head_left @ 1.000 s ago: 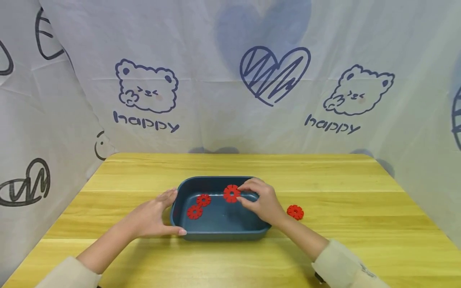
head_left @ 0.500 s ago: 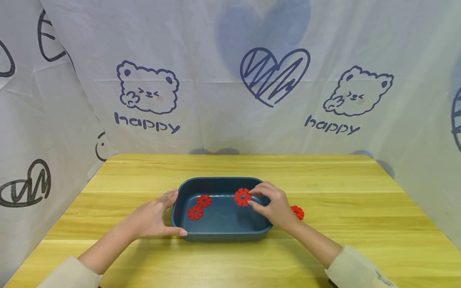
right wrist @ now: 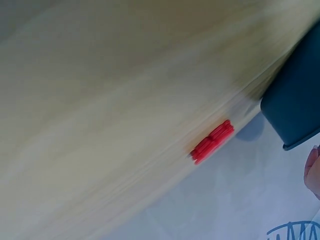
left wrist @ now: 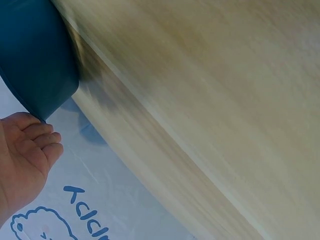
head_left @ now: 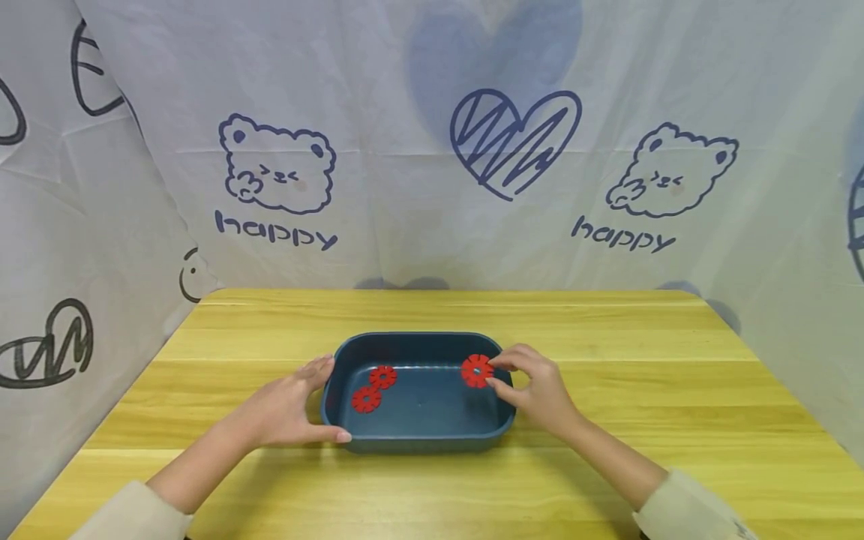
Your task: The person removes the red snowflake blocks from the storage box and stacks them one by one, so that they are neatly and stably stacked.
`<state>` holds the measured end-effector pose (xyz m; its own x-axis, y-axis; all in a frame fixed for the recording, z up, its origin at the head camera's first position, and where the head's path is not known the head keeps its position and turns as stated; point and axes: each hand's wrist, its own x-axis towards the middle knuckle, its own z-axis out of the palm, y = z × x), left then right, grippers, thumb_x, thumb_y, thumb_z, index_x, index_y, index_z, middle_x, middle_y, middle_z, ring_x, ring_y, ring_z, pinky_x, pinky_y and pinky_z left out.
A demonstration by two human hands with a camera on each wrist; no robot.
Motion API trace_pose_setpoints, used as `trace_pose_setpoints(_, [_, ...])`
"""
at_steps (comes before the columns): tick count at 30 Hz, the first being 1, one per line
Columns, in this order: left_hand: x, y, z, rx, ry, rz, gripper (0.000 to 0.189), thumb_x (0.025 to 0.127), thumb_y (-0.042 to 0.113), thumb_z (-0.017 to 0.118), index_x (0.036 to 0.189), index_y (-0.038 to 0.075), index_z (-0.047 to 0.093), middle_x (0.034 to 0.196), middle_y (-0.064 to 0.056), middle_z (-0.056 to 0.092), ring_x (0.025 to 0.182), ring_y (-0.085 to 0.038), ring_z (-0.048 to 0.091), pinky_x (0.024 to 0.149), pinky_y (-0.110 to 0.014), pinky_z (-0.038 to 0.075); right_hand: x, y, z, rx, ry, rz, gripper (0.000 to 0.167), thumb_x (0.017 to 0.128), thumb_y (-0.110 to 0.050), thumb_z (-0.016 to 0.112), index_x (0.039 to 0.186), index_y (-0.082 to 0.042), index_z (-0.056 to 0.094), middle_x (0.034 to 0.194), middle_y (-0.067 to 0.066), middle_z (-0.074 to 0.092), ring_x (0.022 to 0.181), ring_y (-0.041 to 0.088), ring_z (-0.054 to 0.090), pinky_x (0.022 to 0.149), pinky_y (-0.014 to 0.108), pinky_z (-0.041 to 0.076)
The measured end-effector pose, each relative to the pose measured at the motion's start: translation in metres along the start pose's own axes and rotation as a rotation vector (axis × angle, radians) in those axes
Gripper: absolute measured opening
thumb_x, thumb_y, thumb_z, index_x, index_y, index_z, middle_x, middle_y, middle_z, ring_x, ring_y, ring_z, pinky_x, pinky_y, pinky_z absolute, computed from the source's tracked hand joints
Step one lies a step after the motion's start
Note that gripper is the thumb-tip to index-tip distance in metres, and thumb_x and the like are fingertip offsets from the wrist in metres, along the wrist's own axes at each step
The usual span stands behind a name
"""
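A dark blue plastic basin (head_left: 425, 445) sits on the table in the head view. My left hand (head_left: 286, 405) holds its left end, thumb along the near rim and fingers at the far left side. Between thumb and fingertips, my right hand (head_left: 540, 390) pinches a red notched interlocking disc (head_left: 469, 371) over the basin's right end. Two similar red discs, a nearer one (head_left: 366, 399) and a farther one (head_left: 383, 376), lie inside at the left. In the right wrist view, only the edge of my right hand (right wrist: 313, 172) shows.
Stacked red discs (right wrist: 212, 142) lie on the table right of the basin in the right wrist view; my right hand hides them in the head view. Wood-grain table (head_left: 432, 495) surrounds the basin. A white printed cloth (head_left: 391, 225) hangs behind it.
My right hand has moved to the right with the pinched disc, from over the basin's middle to its right end, covering the stack beside it. My left hand stays in place.
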<state>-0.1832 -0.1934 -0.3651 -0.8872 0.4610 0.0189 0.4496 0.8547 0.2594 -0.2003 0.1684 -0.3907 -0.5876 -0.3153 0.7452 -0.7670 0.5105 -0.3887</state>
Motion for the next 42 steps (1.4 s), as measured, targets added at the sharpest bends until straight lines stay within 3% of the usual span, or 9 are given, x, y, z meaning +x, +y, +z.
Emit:
trace_pose_setpoints(3, [0.0, 0.0, 0.0, -0.001, -0.003, 0.0, 0.111, 0.067, 0.072, 0.063, 0.141, -0.004, 0.034, 0.149, -0.021, 0.031, 0.131, -0.043, 0.037, 0.095, -0.057, 0.042, -0.003, 0.001, -0.005, -0.01, 0.005, 0.023, 0.023, 0.065, 0.0, 0.08, 0.085, -0.002, 0.069, 0.084, 0.006, 0.065, 0.075, 0.016, 0.06, 0.065, 0.027, 0.054])
trace_pose_setpoints(8, [0.0, 0.001, -0.001, 0.0, -0.004, -0.005, 0.111, 0.067, 0.072, 0.063, 0.141, -0.005, 0.034, 0.148, -0.022, 0.031, 0.131, -0.043, 0.038, 0.095, -0.057, 0.042, -0.007, 0.004, -0.012, -0.031, 0.022, 0.053, 0.024, 0.064, 0.0, 0.08, 0.086, -0.001, 0.07, 0.084, 0.006, 0.066, 0.077, 0.015, 0.06, 0.069, 0.014, 0.05])
trace_pose_setpoints(15, [0.0, 0.002, -0.002, 0.001, -0.005, -0.002, 0.111, 0.067, 0.073, 0.062, 0.141, -0.005, 0.033, 0.148, -0.021, 0.031, 0.13, -0.043, 0.038, 0.095, -0.056, 0.042, -0.012, 0.008, -0.02, -0.047, 0.04, 0.061, 0.026, 0.062, 0.002, 0.081, 0.085, 0.001, 0.07, 0.082, 0.006, 0.066, 0.076, 0.017, 0.06, 0.069, 0.009, 0.048])
trace_pose_setpoints(25, [0.0, 0.001, -0.002, 0.001, -0.006, 0.0, 0.111, 0.067, 0.073, 0.061, 0.141, -0.005, 0.033, 0.149, -0.021, 0.031, 0.13, -0.043, 0.038, 0.096, -0.056, 0.041, -0.021, 0.011, -0.036, -0.084, 0.06, 0.088, 0.028, 0.06, 0.006, 0.08, 0.086, 0.001, 0.07, 0.08, 0.007, 0.065, 0.07, 0.009, 0.055, 0.063, 0.015, 0.049])
trace_pose_setpoints(32, [0.0, 0.002, -0.002, 0.0, -0.001, 0.001, 0.112, 0.067, 0.074, 0.062, 0.141, -0.005, 0.033, 0.148, -0.021, 0.031, 0.131, -0.042, 0.037, 0.098, -0.056, 0.04, -0.01, -0.021, -0.052, -0.088, 0.103, 0.074, 0.028, 0.054, 0.018, 0.077, 0.079, 0.008, 0.067, 0.073, 0.012, 0.063, 0.066, 0.008, 0.05, 0.066, 0.003, 0.04])
trace_pose_setpoints(39, [0.0, 0.002, -0.003, -0.007, -0.003, -0.008, 0.111, 0.066, 0.073, 0.062, 0.141, -0.005, 0.034, 0.148, -0.021, 0.031, 0.131, -0.043, 0.037, 0.097, -0.057, 0.04, -0.028, 0.005, -0.053, -0.093, 0.134, 0.139, 0.028, 0.056, 0.016, 0.078, 0.08, 0.005, 0.069, 0.071, 0.01, 0.062, 0.068, 0.001, 0.048, 0.065, 0.005, 0.04])
trace_pose_setpoints(42, [0.001, 0.002, -0.003, -0.008, -0.006, -0.009, 0.112, 0.066, 0.073, 0.062, 0.141, -0.005, 0.033, 0.148, -0.021, 0.031, 0.131, -0.043, 0.037, 0.097, -0.057, 0.04, -0.036, 0.018, -0.054, -0.09, 0.135, 0.168, 0.028, 0.058, 0.013, 0.078, 0.082, 0.002, 0.07, 0.072, 0.007, 0.063, 0.068, 0.004, 0.05, 0.065, 0.008, 0.042])
